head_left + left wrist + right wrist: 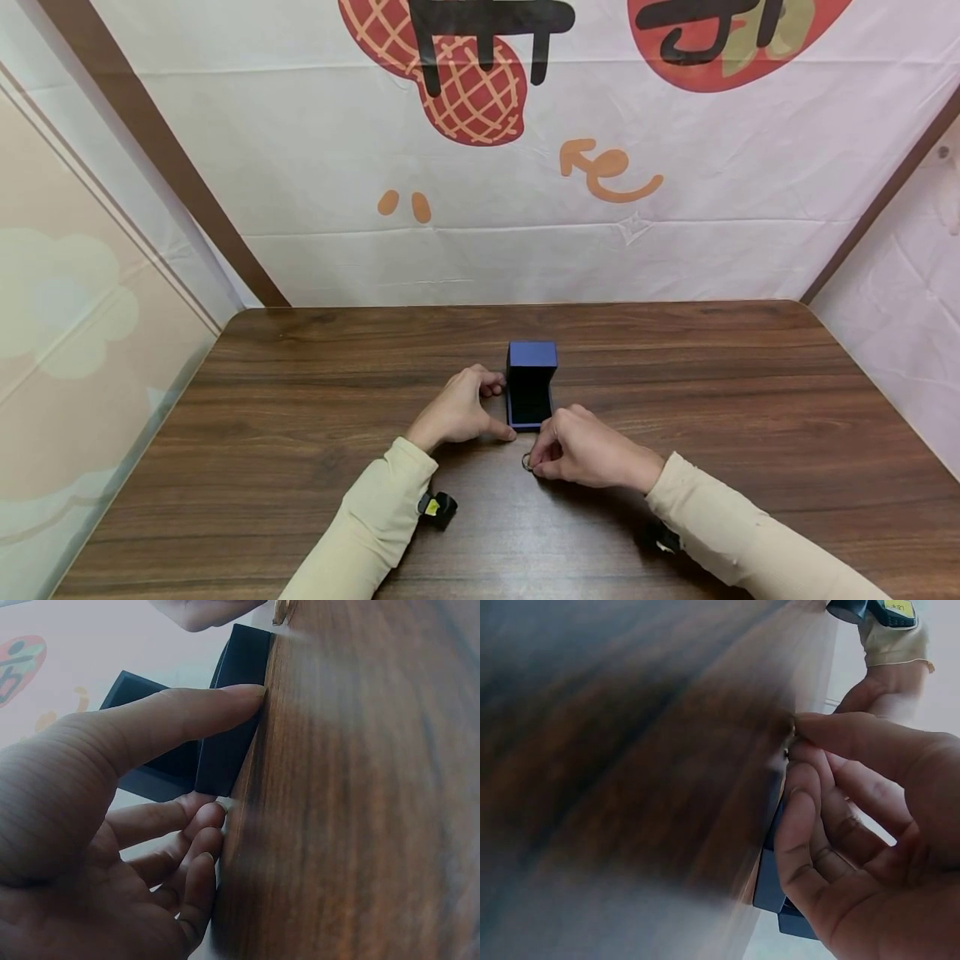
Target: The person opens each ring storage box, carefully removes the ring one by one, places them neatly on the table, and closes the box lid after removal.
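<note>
A small blue ring box (533, 354) with a black inside stands on the table, its lid raised at the back. My left hand (462, 407) holds the box at its left side, the thumb along the front edge and the curled fingers by the side wall. In the left wrist view that thumb crosses the dark box (238, 720). Just in front of the box, my right hand (588, 448) pinches a thin ring (527, 462) between thumb and fingertips, low over the tabletop. Most of the ring is hidden by the fingers in the right wrist view.
The brown wood-grain table (337, 358) reaches back to a white printed cloth (315, 167) hanging behind it. Each wrist wears a small black camera, the left wrist camera (438, 508) close over the tabletop.
</note>
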A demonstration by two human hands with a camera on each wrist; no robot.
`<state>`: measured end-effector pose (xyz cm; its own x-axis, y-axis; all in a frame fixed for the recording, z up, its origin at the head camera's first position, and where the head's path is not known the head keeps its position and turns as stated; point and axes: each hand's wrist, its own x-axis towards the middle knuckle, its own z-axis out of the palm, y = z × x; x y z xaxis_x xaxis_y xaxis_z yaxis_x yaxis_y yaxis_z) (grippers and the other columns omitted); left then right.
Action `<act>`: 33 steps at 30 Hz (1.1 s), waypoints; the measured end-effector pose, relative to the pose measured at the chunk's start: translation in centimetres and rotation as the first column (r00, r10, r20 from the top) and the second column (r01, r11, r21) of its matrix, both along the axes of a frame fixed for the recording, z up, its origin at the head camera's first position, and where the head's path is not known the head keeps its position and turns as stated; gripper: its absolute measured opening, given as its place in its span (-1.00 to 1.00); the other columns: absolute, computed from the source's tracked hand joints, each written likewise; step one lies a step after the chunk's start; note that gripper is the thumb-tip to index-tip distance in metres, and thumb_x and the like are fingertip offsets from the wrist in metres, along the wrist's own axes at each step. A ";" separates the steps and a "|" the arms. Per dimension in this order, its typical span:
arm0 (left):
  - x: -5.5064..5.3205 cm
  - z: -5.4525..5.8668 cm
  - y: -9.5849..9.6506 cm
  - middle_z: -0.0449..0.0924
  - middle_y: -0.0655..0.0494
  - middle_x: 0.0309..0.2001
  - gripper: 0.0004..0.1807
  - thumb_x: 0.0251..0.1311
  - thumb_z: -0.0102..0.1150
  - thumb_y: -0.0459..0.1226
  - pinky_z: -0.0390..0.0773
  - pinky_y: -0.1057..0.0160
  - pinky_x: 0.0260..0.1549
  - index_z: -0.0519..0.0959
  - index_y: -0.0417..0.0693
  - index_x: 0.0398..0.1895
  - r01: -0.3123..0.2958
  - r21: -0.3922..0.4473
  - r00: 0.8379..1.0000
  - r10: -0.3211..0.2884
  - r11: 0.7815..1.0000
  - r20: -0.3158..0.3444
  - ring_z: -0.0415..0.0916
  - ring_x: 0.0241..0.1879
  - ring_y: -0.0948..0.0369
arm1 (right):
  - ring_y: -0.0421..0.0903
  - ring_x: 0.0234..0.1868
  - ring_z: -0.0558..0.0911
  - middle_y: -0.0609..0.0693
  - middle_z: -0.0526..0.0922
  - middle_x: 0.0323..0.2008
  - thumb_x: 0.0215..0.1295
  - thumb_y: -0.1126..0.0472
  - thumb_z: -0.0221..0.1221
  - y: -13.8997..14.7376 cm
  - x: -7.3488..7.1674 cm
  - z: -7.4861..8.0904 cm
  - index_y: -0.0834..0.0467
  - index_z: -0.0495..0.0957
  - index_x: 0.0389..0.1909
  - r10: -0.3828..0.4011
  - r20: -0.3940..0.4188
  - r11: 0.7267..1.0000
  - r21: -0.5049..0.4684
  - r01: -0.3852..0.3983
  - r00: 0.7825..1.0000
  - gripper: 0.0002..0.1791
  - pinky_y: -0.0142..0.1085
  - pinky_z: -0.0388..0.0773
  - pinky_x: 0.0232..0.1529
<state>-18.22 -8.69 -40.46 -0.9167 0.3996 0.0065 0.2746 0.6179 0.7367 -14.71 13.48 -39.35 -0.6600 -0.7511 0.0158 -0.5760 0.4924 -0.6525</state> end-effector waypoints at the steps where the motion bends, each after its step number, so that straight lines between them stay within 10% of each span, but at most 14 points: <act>1: 0.0 0.0 0.0 0.57 0.05 -0.16 -0.34 -0.27 0.71 -0.26 0.49 0.14 -0.02 0.65 -0.26 -0.01 -0.001 0.000 1.000 0.001 1.000 0.000 0.49 -0.09 0.12 | -0.45 -0.50 0.55 -0.24 0.73 -0.44 0.14 0.42 0.39 0.0 0.0 0.0 0.08 0.81 -0.42 0.000 0.002 1.000 0.001 0.000 1.000 -0.84 -0.46 0.53 -0.44; 15: 0.0 -0.1 0.1 0.56 0.07 -0.19 -0.36 -0.30 0.72 -0.26 0.49 0.15 -0.03 0.66 -0.24 -0.05 -0.005 0.003 1.000 0.005 1.000 -0.009 0.50 -0.11 0.12 | -0.23 -0.39 0.69 -0.16 0.73 -0.42 0.16 0.21 0.47 2.3 -1.4 1.5 0.20 0.78 -0.24 -0.152 0.151 0.974 -0.146 0.174 0.977 -0.81 -0.34 0.64 -0.34; 25: 0.0 -0.1 0.1 0.55 0.08 -0.20 -0.37 -0.29 0.72 -0.26 0.48 0.16 -0.04 0.66 -0.23 -0.05 -0.001 -0.002 1.000 0.001 1.000 0.001 0.48 -0.12 0.12 | 0.03 -0.08 0.72 0.09 0.76 -0.12 0.23 -0.08 0.42 5.4 -4.7 2.7 0.22 0.72 -0.02 -0.380 0.415 0.875 -0.128 0.467 0.827 -0.51 -0.14 0.63 -0.02; 33: -0.1 -0.1 0.1 0.57 0.08 -0.18 -0.34 -0.31 0.73 -0.27 0.49 0.13 -0.01 0.67 -0.23 -0.02 -0.017 0.003 1.000 0.017 1.000 0.004 0.48 -0.10 0.12 | 0.06 0.04 0.69 0.26 0.69 0.02 0.33 -0.07 0.34 4.9 -7.5 2.1 0.37 0.58 0.16 -0.354 0.582 0.837 -0.152 0.526 0.732 -0.37 -0.12 0.58 0.11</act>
